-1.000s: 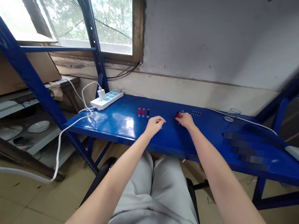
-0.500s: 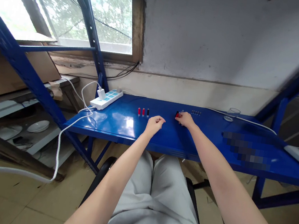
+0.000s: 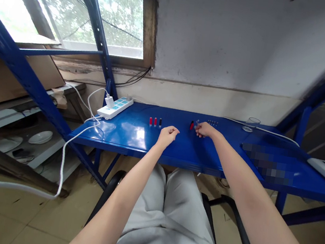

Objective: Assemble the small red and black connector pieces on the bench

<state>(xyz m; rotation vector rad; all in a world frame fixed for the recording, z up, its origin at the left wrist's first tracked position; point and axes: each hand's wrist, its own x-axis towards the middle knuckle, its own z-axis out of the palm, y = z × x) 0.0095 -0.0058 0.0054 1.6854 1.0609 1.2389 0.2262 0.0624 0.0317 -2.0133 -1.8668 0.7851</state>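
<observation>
Glass (image 3: 250, 126): upright on the blue table (image 3: 125, 128).
Red-and-black tube (image 3: 191, 125): on the table, now clear of the right hand (image 3: 205, 130).
Right hand: beside small clear pieces (image 3: 197, 121), grip unclear.
Left hand (image 3: 167, 135): fingers curled, grip unclear.

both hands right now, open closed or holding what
Left hand: closed in a loose curl, nothing visible in it.
Right hand: fingers bent beside the small clear parts; whether it grips one cannot be told.

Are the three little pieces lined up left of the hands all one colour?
No: two are red pieces, while the third, a black piece, is the one nearest the left hand.
</observation>
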